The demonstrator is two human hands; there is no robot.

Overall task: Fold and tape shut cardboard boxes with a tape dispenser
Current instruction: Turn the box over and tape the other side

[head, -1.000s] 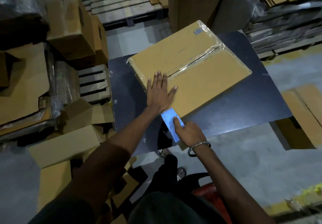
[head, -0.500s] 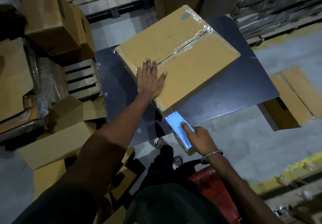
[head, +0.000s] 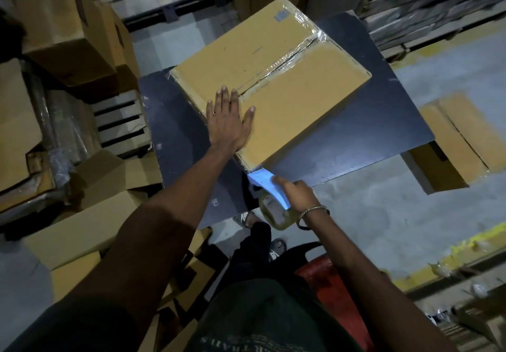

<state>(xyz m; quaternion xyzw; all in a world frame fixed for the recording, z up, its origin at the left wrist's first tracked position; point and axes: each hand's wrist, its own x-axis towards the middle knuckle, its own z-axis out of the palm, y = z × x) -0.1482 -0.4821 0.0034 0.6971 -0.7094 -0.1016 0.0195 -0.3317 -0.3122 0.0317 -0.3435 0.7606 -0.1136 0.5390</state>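
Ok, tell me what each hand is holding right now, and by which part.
The right hand grips the tape dispenser from its rear, forefinger along the blue top. The left hand holds nothing; it presses flat on the cardboard box.

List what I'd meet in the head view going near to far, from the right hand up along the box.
right hand on the tape dispenser → near corner of the cardboard box → left hand flat on the box top → taped centre seam → grey label at the far corner.
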